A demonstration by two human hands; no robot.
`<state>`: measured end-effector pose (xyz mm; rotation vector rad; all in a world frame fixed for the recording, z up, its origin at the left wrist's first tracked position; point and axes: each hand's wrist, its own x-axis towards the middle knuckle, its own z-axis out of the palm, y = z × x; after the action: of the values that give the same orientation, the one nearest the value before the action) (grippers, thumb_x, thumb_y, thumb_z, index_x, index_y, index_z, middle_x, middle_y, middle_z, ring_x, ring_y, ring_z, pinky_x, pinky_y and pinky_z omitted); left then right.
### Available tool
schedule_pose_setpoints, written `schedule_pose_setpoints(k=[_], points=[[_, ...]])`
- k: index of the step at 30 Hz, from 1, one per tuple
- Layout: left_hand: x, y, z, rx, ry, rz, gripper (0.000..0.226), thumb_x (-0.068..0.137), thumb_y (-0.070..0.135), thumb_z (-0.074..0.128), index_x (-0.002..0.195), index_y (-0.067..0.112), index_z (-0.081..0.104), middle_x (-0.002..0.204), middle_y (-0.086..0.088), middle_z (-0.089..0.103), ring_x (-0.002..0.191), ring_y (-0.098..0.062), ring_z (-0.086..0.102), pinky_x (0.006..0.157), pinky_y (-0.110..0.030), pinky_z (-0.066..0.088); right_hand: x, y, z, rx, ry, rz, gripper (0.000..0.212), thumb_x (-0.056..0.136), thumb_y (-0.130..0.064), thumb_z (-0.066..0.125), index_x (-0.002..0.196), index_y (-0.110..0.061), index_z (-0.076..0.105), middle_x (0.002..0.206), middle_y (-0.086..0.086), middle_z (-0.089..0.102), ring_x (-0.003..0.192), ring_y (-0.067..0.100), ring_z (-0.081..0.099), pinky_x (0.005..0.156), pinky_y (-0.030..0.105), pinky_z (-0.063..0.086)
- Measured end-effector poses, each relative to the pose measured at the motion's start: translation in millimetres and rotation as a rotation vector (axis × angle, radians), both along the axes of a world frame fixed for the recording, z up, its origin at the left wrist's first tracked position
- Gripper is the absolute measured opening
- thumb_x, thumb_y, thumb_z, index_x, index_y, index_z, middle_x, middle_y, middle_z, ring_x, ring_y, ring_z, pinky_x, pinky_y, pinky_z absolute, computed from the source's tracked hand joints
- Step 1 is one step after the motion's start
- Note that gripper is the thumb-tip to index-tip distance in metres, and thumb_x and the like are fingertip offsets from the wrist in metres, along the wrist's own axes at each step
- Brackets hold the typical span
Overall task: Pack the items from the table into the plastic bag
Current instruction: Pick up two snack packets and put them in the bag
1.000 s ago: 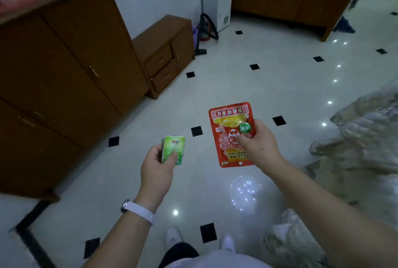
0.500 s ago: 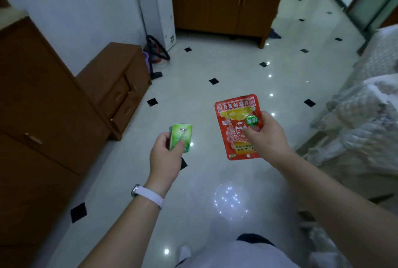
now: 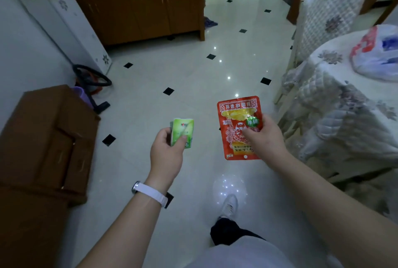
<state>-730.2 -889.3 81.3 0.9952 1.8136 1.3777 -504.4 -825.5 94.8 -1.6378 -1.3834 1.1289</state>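
Observation:
My left hand (image 3: 167, 153) grips a small green packet (image 3: 182, 131) upright in front of me. My right hand (image 3: 266, 138) pinches a red snack pouch (image 3: 238, 125) by its right edge, printed side toward me and upside down. Both items hang above the tiled floor. At the far right a white plastic bag (image 3: 377, 54) with red and blue print lies on the table (image 3: 336, 87), which has a floral cloth over it. The bag is well away from both hands.
A low brown drawer cabinet (image 3: 49, 138) stands at the left. Behind it are a vacuum hose (image 3: 92, 78) and a white tall unit (image 3: 69, 24). A wooden cupboard (image 3: 146, 3) is at the back, and a covered chair (image 3: 327, 16) stands beside the table.
My view has swung to the right, bringing the table, the chair and the plastic bag into sight. Both hands keep their hold on the same items.

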Motion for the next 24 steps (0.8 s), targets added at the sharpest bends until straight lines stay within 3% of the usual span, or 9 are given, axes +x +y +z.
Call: schedule_pose_setpoints(k=[8, 11, 16, 24], points=[[33.3, 174.4, 38.4, 0.045, 0.061, -0.110, 0.017, 0.087, 0.008, 0.068, 0.087, 0.024, 0.060, 0.079, 0.008, 0.066, 0.064, -0.001, 0.056, 0.063, -0.016, 0.046, 37.9, 154.3, 16.2, -0.019, 0.064, -0.081, 0.026, 0.089, -0.024, 0.067, 0.112, -0.027, 0.057, 0.099, -0.009, 0.069, 0.085, 0.011, 0.069, 0.076, 0.038, 0.059], [57.5, 224.5, 41.4, 0.058, 0.066, -0.185, 0.016, 0.087, 0.008, 0.067, 0.088, 0.022, 0.061, 0.078, 0.008, 0.065, 0.063, 0.002, 0.056, 0.061, -0.013, 0.044, 64.4, 192.2, 30.3, 0.008, 0.060, -0.147, 0.024, 0.089, -0.023, 0.066, 0.110, -0.029, 0.055, 0.098, -0.008, 0.068, 0.084, 0.011, 0.068, 0.072, 0.035, 0.058], [97.4, 297.7, 31.5, 0.034, 0.049, -0.331, 0.015, 0.088, 0.011, 0.069, 0.090, 0.024, 0.062, 0.082, 0.009, 0.067, 0.068, 0.001, 0.059, 0.062, -0.012, 0.046, 101.7, 233.1, 34.0, 0.000, 0.096, -0.246, 0.025, 0.092, -0.021, 0.065, 0.110, -0.032, 0.052, 0.093, -0.014, 0.066, 0.075, 0.001, 0.066, 0.055, 0.016, 0.048], [139.3, 436.1, 10.6, 0.024, 0.009, -0.540, 0.013, 0.089, 0.009, 0.067, 0.091, 0.020, 0.062, 0.083, 0.005, 0.066, 0.063, 0.008, 0.058, 0.058, -0.008, 0.043, 134.8, 315.7, 23.3, -0.064, 0.046, -0.469, 0.029, 0.091, -0.019, 0.066, 0.111, -0.032, 0.051, 0.091, -0.016, 0.065, 0.074, -0.001, 0.064, 0.054, 0.015, 0.045]])
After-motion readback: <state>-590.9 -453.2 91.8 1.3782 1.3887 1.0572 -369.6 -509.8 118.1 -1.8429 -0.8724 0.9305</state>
